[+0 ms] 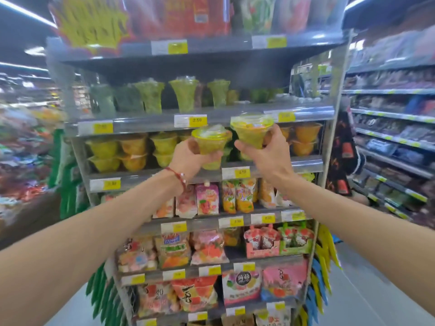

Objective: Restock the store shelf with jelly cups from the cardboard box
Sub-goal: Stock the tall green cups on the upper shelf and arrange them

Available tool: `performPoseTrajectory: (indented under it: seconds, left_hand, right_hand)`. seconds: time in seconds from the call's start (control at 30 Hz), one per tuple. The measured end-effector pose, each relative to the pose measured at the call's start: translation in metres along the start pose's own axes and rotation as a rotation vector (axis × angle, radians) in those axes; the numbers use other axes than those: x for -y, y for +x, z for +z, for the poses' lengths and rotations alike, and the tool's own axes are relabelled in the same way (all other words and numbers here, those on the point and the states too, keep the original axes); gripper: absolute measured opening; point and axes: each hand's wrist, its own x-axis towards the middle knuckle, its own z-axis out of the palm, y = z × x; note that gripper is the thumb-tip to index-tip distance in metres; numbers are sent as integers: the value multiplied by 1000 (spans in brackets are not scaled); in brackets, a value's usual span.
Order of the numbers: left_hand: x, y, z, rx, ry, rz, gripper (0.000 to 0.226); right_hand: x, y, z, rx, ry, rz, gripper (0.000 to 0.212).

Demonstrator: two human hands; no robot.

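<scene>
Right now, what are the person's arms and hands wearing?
No sleeves show, and no gloves cover the left hand or right hand. A thin red cord bracelet with pale beads circles the left wrist; the right wrist is bare.

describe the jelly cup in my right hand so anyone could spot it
Start at the grey shelf unit mid-aisle, then the right hand raised before its stacked cups. Its jelly cup is yellow-green, clear-lidded, held higher than the other cup in the left hand.
</scene>
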Motion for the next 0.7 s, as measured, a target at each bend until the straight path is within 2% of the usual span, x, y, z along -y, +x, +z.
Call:
performPoseTrajectory:
  seconds: [0.13,0.27,0.4,0.53,0.6,0.67,0.7]
  left_hand:
    - [-30,29,2,-21,-18,91,37]
    - [-56,57,7,-63,14,184,24]
    - [-69,98,12,-91,39,214,30]
    - [-73,137,21,-147,90,192,21]
    - [-70,156,27,-180,120,167,30]
    - [-65,173,33,-229,208,123,66]
    - [-62,178,36,-247,260,88,76]
  right_hand:
    - [14,30,3,-56,11,-11,58]
    - [21,66,4,-95,-9,-29,62]
    - [23,115,2,-140,-86,-43,73]
    - [23,155,-4,-183,-214,-37,67]
    - [19,174,-7,-184,-280,-40,64]
    - [14,189,-10,-164,-346,-43,62]
    - [9,197,-10,-149,-376,-39,61]
